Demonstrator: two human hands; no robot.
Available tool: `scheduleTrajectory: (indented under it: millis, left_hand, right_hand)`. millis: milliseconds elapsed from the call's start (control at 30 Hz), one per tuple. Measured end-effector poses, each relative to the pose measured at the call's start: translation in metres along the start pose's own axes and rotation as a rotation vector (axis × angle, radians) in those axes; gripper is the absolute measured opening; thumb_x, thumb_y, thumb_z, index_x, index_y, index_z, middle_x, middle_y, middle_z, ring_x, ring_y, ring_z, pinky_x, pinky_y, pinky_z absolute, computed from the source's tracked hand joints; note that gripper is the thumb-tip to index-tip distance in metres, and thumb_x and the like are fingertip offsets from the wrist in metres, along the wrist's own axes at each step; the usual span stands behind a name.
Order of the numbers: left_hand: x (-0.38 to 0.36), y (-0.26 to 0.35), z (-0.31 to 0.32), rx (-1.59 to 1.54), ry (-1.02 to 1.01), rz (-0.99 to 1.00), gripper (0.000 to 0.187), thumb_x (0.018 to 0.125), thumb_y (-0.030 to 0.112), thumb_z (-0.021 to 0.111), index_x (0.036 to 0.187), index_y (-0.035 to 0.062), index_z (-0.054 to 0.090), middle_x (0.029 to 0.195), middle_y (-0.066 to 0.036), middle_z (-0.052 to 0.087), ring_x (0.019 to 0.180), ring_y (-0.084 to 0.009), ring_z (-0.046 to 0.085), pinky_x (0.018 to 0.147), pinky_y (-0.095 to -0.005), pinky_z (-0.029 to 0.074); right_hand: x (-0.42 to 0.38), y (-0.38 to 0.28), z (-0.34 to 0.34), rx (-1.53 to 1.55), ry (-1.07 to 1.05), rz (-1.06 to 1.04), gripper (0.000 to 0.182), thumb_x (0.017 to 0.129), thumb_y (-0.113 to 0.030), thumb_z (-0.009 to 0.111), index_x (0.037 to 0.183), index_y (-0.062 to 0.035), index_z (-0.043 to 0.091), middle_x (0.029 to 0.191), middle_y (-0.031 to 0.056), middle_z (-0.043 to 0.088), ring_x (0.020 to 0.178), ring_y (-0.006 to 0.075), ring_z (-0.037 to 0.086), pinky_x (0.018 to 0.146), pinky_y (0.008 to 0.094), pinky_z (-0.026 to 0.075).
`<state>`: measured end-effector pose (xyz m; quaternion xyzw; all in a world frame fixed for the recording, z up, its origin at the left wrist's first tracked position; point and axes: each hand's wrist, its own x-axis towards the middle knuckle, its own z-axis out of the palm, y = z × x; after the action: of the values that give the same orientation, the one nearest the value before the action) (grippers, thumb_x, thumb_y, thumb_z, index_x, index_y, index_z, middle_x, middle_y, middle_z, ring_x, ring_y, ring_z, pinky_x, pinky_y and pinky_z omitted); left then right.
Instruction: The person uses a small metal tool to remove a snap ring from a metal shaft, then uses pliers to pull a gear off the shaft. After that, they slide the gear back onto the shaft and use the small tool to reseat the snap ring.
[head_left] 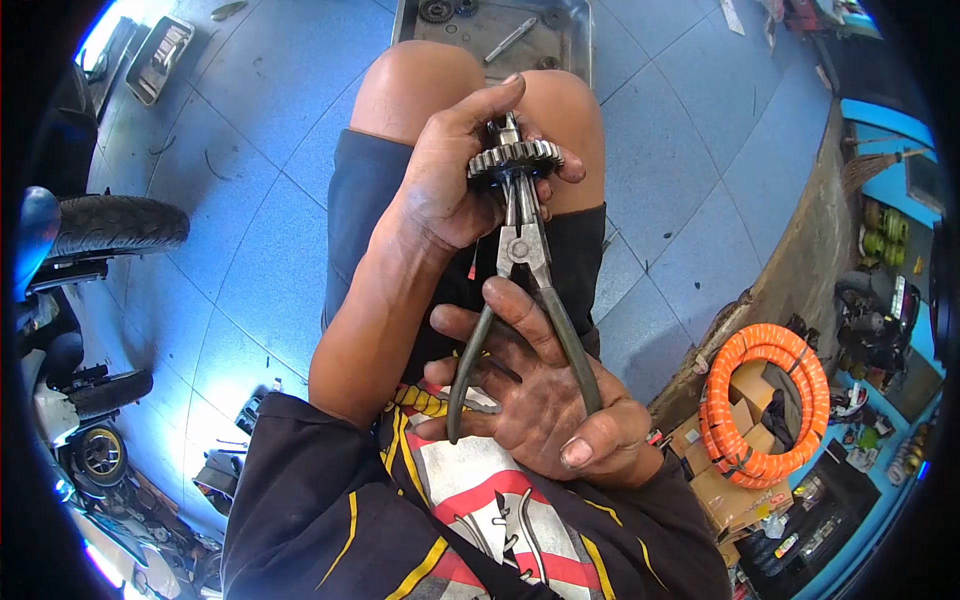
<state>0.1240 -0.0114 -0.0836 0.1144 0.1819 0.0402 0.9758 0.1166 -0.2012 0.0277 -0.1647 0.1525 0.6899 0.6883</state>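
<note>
Head view: the left hand (450, 180) grips a toothed gear (515, 158) above the knees, while the right hand (545, 395) clasps the handles of pliers (520, 270) whose tips reach into its centre — greasy fingers could let the tips slip, and the gear might drop toward the metal tray (575, 40) on the floor

gear (515, 157): toothed, greasy, upright above knees | pliers (522, 300): tips inside gear
</note>
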Motion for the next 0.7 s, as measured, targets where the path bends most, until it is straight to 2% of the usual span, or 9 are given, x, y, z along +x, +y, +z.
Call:
scheduleTrajectory:
  millis: [400, 467, 667, 700]
  left_hand:
    - [-0.003, 0.001, 0.003, 0.031, 0.029, 0.010, 0.042, 0.097, 0.041, 0.052, 0.079, 0.0042, 0.060, 0.079, -0.029, 0.067, 0.054, -0.0251, 0.064, 0.051, -0.0318, 0.056]
    - [-0.003, 0.001, 0.004, 0.044, 0.035, 0.019, 0.041, 0.097, 0.040, 0.052, 0.080, 0.0040, 0.060, 0.079, -0.029, 0.068, 0.054, -0.0249, 0.064, 0.051, -0.0317, 0.056]
    - [-0.002, 0.000, 0.007, 0.096, 0.053, 0.017, 0.038, 0.096, 0.037, 0.055, 0.078, 0.0030, 0.061, 0.077, -0.026, 0.068, 0.054, -0.0232, 0.064, 0.053, -0.0304, 0.055]
    - [0.000, -0.002, 0.007, 0.126, 0.072, 0.014, 0.037, 0.097, 0.037, 0.054, 0.078, 0.0047, 0.060, 0.077, -0.026, 0.068, 0.053, -0.0223, 0.065, 0.050, -0.0311, 0.055]
  right_hand:
    - [0.001, 0.000, -0.003, -0.027, -0.021, -0.023, 0.112, 0.061, -0.006, 0.067, 0.157, -0.0166, 0.010, 0.159, 0.0183, 0.016, 0.143, 0.0366, 0.027, 0.112, 0.0615, 0.024]
    - [0.001, -0.005, -0.003, 0.009, -0.015, 0.005, 0.115, 0.056, -0.002, 0.064, 0.156, -0.0083, 0.009, 0.158, 0.0175, 0.017, 0.141, 0.0314, 0.030, 0.114, 0.0552, 0.026]
    - [-0.002, -0.012, -0.012, 0.026, -0.014, -0.004, 0.111, 0.054, -0.005, 0.064, 0.155, -0.0051, 0.017, 0.153, 0.0229, 0.027, 0.135, 0.0347, 0.040, 0.110, 0.0541, 0.032]
    - [-0.003, -0.014, -0.014, 0.026, -0.017, -0.002, 0.111, 0.054, -0.005, 0.064, 0.155, -0.0051, 0.017, 0.153, 0.0229, 0.027, 0.135, 0.0347, 0.040, 0.110, 0.0541, 0.032]
